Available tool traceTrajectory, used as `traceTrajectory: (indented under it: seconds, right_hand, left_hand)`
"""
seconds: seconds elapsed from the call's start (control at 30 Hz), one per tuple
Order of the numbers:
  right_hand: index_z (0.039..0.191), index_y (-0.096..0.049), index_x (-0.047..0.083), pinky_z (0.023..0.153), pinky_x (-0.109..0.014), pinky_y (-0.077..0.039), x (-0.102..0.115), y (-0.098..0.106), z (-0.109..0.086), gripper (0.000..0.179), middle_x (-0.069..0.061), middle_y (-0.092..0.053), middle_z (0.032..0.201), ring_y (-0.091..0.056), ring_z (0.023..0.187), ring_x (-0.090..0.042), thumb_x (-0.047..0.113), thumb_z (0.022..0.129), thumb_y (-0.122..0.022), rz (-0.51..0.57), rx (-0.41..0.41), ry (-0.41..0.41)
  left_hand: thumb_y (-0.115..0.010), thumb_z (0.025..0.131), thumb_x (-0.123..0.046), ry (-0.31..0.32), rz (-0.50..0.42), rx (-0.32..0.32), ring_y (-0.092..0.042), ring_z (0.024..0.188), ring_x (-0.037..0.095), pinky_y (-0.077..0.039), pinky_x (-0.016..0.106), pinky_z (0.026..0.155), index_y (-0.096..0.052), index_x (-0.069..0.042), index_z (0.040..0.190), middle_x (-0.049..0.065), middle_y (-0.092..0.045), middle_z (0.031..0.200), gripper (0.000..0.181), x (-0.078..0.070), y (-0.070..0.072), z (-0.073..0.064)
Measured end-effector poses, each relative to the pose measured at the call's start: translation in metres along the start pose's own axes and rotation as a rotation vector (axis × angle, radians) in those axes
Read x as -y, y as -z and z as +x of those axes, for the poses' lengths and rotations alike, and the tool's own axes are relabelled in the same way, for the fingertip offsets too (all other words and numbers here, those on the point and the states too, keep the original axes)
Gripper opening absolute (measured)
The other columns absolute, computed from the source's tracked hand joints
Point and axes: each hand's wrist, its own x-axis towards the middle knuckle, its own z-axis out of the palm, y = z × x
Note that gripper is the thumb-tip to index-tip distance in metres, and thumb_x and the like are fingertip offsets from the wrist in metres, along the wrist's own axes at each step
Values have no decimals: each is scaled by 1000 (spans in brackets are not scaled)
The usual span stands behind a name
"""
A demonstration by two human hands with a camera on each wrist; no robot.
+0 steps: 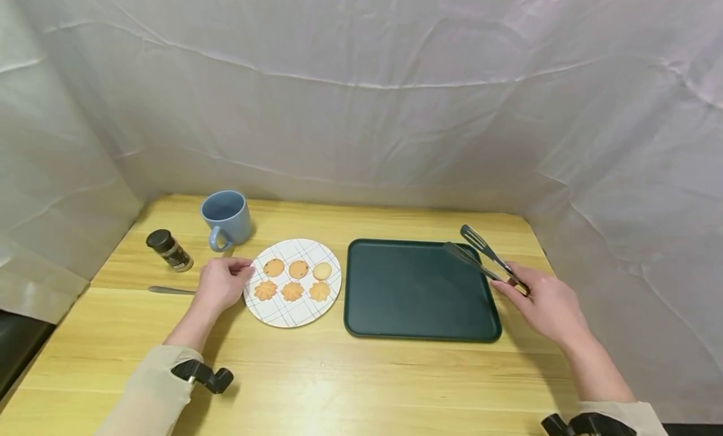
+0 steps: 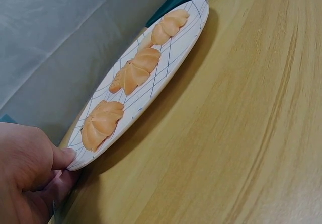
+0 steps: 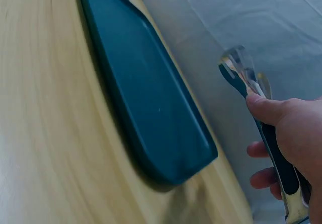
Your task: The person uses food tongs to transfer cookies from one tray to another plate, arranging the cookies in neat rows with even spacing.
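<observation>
A round white plate (image 1: 292,317) with a crossed-line pattern carries several cookies (image 1: 292,291) in two rows. In the head view my left hand (image 1: 223,282) pinches the plate's left rim; the left wrist view shows the thumb (image 2: 63,157) on top of that rim and fingers below it. My right hand (image 1: 545,301) grips a pair of dark-handled tongs (image 1: 490,254) with slotted ends, their two arms spread apart. The tongs reach over the right edge of a dark green rectangular tray (image 1: 418,292), which holds nothing.
A blue mug (image 1: 227,218) stands behind and left of the plate. Left of it a black-capped spice jar (image 1: 171,251) stands on the wooden table (image 1: 316,379). A metal utensil handle (image 1: 171,290) shows partly behind my left hand. Grey cloth (image 1: 361,110) hangs behind the table.
</observation>
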Motion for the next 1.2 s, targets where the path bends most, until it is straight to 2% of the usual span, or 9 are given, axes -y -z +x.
traceTrajectory:
  seconds: [0.13,0.37,0.5,0.67,0.77,0.93,1.07,1.2]
  right_hand:
    - [139,-67,1,54,-54,-47,-11,-2,-8,57,-12,-75,91,-69,77,-39,44,102,-71,5,-32,-72]
    - [137,-65,2,67,-70,-47,-31,-21,-16,56,-19,-73,108,-66,93,-55,46,104,-67,-12,-75,-182]
    - [141,-62,0,70,-71,-46,-41,-34,-19,62,-23,-68,110,-63,97,-61,50,105,-63,-34,-81,-269]
    - [135,-63,-5,79,-72,-44,-47,-49,-17,59,-35,-65,106,-58,98,-66,46,105,-64,-9,-123,-349]
    - [129,-64,-8,80,-72,-45,-48,-57,-15,55,-39,-63,101,-58,96,-67,41,105,-66,18,-140,-370]
    - [118,-65,-8,77,-71,-45,-49,-66,-12,46,-37,-62,93,-59,89,-66,36,103,-69,30,-192,-363]
    - [116,-65,-9,75,-70,-45,-49,-71,-11,44,-36,-60,91,-59,87,-65,33,102,-72,38,-218,-366]
    - [118,-66,-8,78,-70,-45,-47,-73,-9,45,-38,-59,97,-59,92,-64,34,102,-71,49,-189,-399]
  left_hand:
    - [-68,102,-17,-1,0,2,-70,99,34,-51,49,89,-78,1,118,17,-78,104,26,0,-1,1]
    - [-68,102,-17,4,6,0,-69,99,33,-49,47,88,-78,1,118,17,-78,103,26,2,-2,2]
    - [-68,102,-17,6,4,0,-69,98,33,-49,46,87,-78,1,118,17,-78,103,26,2,-2,2]
    - [-68,102,-16,10,5,-3,-69,97,33,-49,45,87,-78,1,117,17,-78,103,25,1,-2,1]
    - [-68,102,-16,4,8,-2,-70,97,33,-50,45,86,-78,1,117,16,-78,102,25,1,-2,1]
    - [-69,102,-17,2,7,-3,-70,98,33,-50,48,88,-78,1,117,16,-78,103,25,1,-2,1]
    - [-69,102,-17,-2,8,-4,-70,98,33,-50,49,89,-78,1,117,16,-78,103,25,0,-1,1]
    - [-69,102,-16,-5,7,0,-70,98,33,-50,49,89,-78,1,117,16,-78,103,25,0,0,1]
